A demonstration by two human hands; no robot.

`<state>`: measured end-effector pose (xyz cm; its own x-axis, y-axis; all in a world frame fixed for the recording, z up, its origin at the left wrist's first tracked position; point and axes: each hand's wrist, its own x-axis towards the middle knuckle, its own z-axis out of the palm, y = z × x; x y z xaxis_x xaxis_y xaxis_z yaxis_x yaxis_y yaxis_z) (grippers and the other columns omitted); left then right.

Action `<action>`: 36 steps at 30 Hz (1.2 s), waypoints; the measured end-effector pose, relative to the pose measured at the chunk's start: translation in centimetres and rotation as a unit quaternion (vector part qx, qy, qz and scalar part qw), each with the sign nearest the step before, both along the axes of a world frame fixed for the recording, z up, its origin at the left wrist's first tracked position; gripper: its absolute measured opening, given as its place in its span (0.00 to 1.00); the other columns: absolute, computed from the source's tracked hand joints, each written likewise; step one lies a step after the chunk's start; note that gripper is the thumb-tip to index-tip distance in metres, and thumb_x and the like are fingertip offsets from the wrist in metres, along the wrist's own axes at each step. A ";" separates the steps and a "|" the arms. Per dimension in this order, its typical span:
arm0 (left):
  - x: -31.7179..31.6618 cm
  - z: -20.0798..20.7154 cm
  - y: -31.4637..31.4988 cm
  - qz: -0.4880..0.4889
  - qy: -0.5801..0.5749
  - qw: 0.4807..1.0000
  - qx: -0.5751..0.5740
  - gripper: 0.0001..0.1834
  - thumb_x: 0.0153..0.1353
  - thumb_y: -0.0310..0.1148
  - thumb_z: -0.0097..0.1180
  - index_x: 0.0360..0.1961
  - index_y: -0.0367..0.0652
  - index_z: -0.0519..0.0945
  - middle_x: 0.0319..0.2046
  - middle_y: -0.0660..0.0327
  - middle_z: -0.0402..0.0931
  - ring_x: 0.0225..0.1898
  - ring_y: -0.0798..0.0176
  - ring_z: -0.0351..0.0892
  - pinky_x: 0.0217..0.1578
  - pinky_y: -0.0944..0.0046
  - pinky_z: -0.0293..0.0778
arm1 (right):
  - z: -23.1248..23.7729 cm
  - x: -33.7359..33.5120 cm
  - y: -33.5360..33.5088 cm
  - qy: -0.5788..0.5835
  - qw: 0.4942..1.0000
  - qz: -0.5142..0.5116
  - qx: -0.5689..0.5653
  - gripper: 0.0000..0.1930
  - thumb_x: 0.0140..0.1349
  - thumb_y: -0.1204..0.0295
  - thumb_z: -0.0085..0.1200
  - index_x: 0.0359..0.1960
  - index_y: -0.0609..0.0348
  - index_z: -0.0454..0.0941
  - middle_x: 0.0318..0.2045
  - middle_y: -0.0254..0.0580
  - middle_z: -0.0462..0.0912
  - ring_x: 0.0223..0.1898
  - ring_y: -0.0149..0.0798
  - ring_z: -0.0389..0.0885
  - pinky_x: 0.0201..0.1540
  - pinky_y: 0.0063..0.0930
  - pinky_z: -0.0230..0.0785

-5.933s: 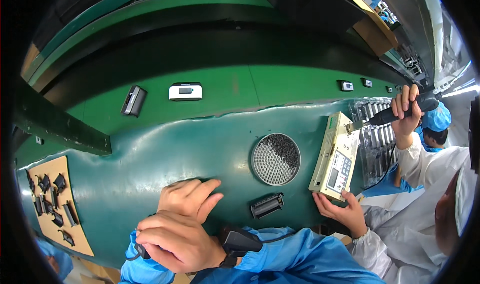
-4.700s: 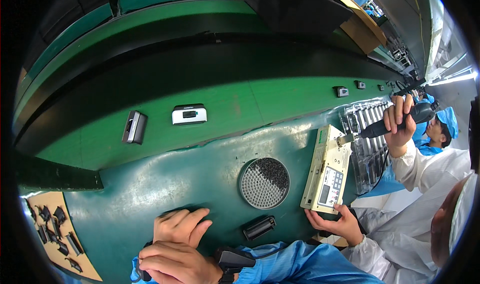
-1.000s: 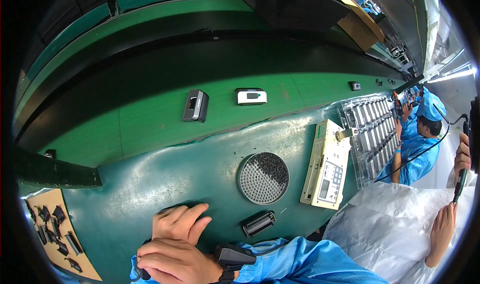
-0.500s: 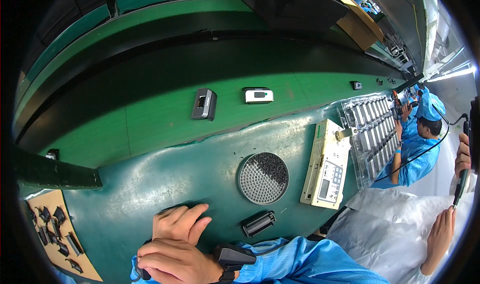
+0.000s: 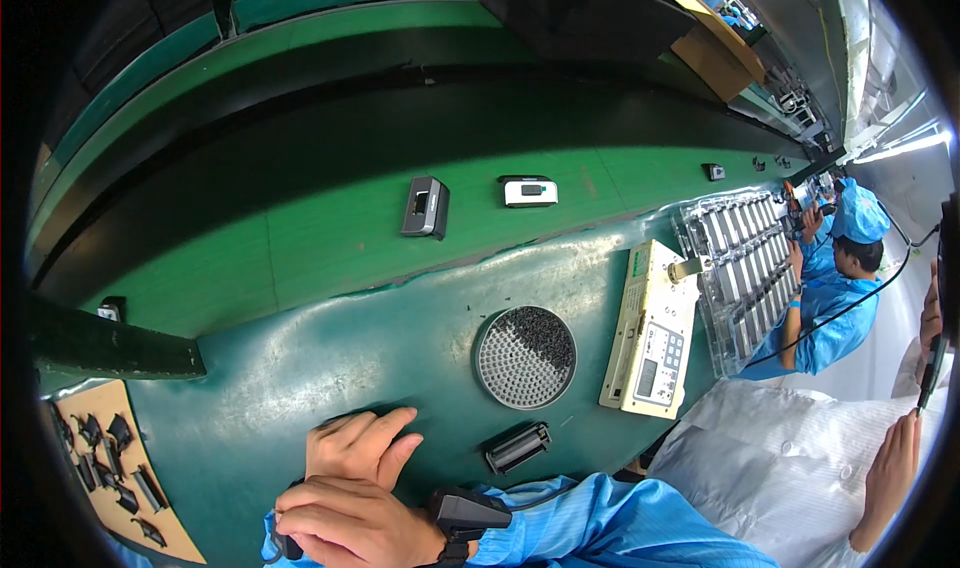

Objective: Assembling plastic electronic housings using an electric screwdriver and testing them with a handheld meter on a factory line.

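Note:
My left hand (image 5: 350, 446) rests on the green worktop at the lower middle, thumb and index finger apart, holding nothing visible. My right hand (image 5: 350, 520) crosses over it from the right, its fingers bent round my left wrist. Part of a black wrist device (image 5: 287, 540) shows beside those fingers; another black device (image 5: 470, 511) is strapped to my right wrist. Right of my hands lies a black, ribbed, trough-like part (image 5: 518, 448). Beyond it stands a round metal dish (image 5: 527, 393) with dimples and many small black screws.
A cream controller box (image 5: 655, 338) and clear plastic trays (image 5: 745, 268) stand at right. Black parts lie on cardboard (image 5: 160, 528) at left. The green belt (image 5: 330, 238) carries a grey device (image 5: 426, 208) and a white one (image 5: 530, 192). Nearby, a white-clad co-worker's hand (image 5: 888, 473) touches a dark tool.
The devices on the belt have shifted slightly to the right. At the right edge, the co-worker's hands and dark tool have moved a little. My hands stay in place.

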<state>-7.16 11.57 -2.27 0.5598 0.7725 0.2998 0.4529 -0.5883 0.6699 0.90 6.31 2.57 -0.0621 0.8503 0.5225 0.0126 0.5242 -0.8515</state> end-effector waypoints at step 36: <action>1.3 8.2 -6.0 0.016 -0.028 0.999 0.039 0.22 0.60 0.18 0.52 0.57 0.34 0.80 0.21 0.55 0.77 0.19 0.50 0.78 0.26 0.54 0.77 | 7.8 1.1 -6.1 -0.025 0.996 0.005 0.085 0.03 0.62 0.76 0.61 0.36 0.59 0.82 0.39 0.42 0.84 0.37 0.44 0.84 0.40 0.37 0.77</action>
